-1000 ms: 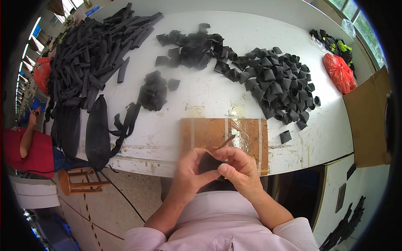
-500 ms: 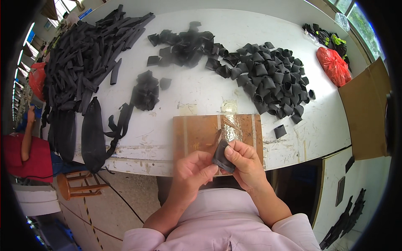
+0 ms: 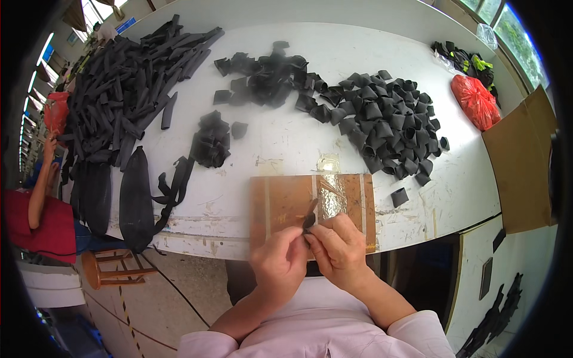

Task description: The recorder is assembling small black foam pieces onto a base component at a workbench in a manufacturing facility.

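Over the brown board (image 3: 280,206) at the table's front edge, my two hands meet fingertip to fingertip. Between them is a small black fabric piece (image 3: 309,220), mostly hidden by the fingers. My left hand (image 3: 276,259) pinches its left side with thumb and bent fingers. On the opposite side my right hand (image 3: 341,247) grips it, also closed. A thin brownish strip (image 3: 313,206) lies on the board just beyond the piece. One loose black fabric loop (image 3: 399,197) rests right of the board, below a big pile of similar loops (image 3: 391,122).
Long black fabric strips (image 3: 119,89) heap at the far left, some hanging over the edge. Two smaller black piles (image 3: 268,77) (image 3: 210,140) lie mid-table. A red plastic bag (image 3: 476,101) and cardboard box (image 3: 519,161) stand right. A person in red (image 3: 51,221) sits left, near a wooden stool (image 3: 113,265).
My fingers have closed in around the black fabric piece and turned it, so less of it shows. At the left, the other person's arm has risen toward a red bag. The view has shifted slightly.
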A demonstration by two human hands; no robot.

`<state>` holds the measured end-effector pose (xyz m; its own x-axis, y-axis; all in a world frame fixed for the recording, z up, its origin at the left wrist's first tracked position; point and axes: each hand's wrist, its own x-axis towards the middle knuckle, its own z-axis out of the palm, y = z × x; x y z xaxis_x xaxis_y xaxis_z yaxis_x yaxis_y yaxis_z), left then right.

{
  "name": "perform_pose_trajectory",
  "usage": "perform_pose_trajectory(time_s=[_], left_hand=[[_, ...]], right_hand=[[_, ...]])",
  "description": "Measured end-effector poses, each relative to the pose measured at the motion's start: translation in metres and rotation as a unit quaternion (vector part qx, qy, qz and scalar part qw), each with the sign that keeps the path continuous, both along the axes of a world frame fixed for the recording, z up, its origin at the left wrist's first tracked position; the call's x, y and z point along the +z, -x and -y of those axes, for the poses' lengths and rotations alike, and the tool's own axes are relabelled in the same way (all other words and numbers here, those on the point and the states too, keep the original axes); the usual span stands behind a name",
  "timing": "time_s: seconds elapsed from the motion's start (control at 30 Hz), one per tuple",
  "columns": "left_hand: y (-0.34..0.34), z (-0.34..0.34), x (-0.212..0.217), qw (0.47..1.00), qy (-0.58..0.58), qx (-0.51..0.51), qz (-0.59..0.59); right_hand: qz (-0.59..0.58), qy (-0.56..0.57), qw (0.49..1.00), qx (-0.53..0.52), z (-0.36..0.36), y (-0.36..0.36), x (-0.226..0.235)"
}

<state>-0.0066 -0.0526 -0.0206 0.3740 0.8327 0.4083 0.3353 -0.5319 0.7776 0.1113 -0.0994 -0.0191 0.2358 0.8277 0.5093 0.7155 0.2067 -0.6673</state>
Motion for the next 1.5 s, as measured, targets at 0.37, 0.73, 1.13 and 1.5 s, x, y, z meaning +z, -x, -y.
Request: perform_pose_trajectory(time_s=[0.37,0.73,1.13,1.5], left_hand=[[0.010,-0.028,0.013,0.698,0.571,-0.213,0.375],[-0.008,-0.047,0.050,0.647,0.506,-0.292,0.489],[-0.019,-0.044,0.041,0.908,0.224,-0.134,0.328],[-0.020,-0.041,0.049,0.790,0.325,-0.175,0.490]], right_hand=[[-0.496,0.086,0.863,0.038,-0.007,-0.008,0.003],[-0.491,0.177,0.829,0.200,-0.022,-0.027,0.070],[-0.299,0.184,0.931,0.102,-0.034,-0.038,0.044],[0.018,-0.127,0.992,0.004,-0.028,-0.017,0.054]])
